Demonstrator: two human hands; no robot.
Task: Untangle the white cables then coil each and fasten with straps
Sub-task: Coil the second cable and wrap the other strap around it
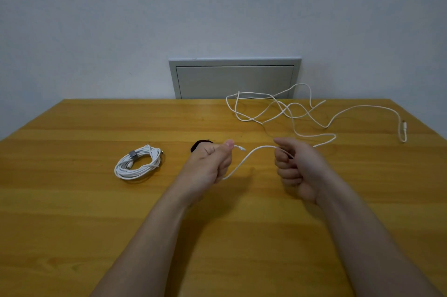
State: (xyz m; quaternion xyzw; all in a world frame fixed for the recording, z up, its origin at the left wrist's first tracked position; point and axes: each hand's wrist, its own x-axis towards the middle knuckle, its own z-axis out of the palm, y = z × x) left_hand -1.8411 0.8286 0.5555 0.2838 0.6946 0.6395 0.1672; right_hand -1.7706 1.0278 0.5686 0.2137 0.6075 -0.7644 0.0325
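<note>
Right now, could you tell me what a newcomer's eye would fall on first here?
The two hands at centre: the left hand and the right hand grip a loose white cable between them, its slack sprawling in loops across the far right of the table. Left of them lies a coiled cable, already bound with a grey strap.

Yellow-brown wooden table (72, 200), plain pale grey wall (121, 18), grey metal panel (234, 79) set low in it

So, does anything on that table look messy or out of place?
Only the loose white cable: it sprawls in crossed loops over the table's far right, while the other cable lies neatly coiled and strapped. Nothing looks damaged.
</note>
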